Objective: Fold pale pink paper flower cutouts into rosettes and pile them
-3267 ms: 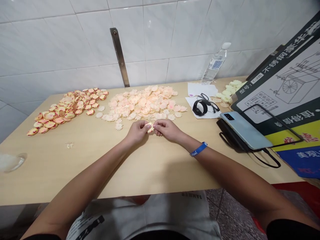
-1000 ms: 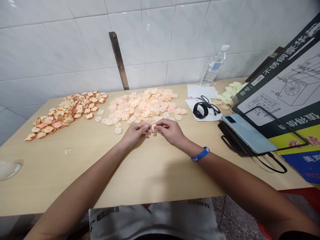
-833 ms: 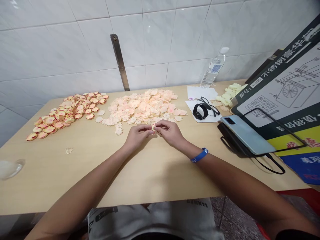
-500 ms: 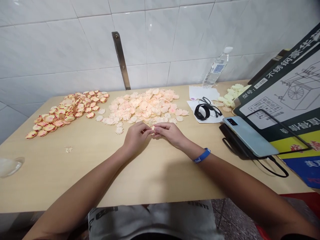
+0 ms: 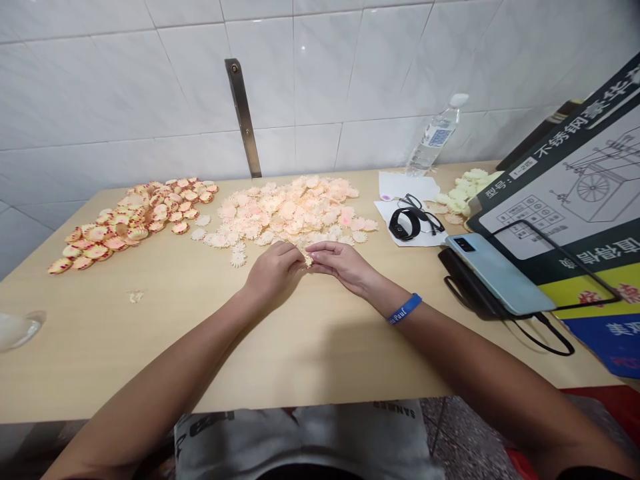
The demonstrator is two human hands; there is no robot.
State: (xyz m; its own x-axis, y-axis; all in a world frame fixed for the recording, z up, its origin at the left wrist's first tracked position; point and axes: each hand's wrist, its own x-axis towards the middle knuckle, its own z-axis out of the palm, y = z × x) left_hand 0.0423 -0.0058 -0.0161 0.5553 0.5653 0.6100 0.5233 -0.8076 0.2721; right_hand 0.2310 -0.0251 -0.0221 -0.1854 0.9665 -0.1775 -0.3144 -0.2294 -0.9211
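Left hand [image 5: 274, 270] curled, fingertips pinching down on a small pale flower-shaped piece [image 5: 307, 261] near the middle of a light wooden table [image 5: 100, 353]. Right hand [image 5: 345, 265] flatter, fingers pressed together and reaching in from the right, tips against the same piece. Most of the piece hidden behind those fingers, its exact shape hard to tell, perhaps a folded bloom.

Just beyond both hands, a wide heap of pale peach daisy-shaped cutouts [image 5: 285, 210], a few strays along its near edge. Farther left, a long drift of folded red-edged rosettes [image 5: 135, 217], then a lone small scrap [image 5: 134, 297] on the tabletop and a clear shallow dish [image 5: 15, 331] at the left edge. At the far right, a heap of pale yellow pieces [image 5: 463, 190], partly hidden behind a printed cardboard carton [image 5: 565, 187] leaning over the table's right end.

In front of the carton, a smartphone [image 5: 500, 275] with a black cable [image 5: 550, 339] trailing near. Left of it, white paper [image 5: 410, 230] under a black fitness band [image 5: 404, 223] and eyeglasses [image 5: 424, 211]. Against the white tile wall [image 5: 100, 87], a plastic water bottle [image 5: 435, 137] and a steel bracket [image 5: 243, 117]. Blue wristband [image 5: 404, 309] on the right wrist.
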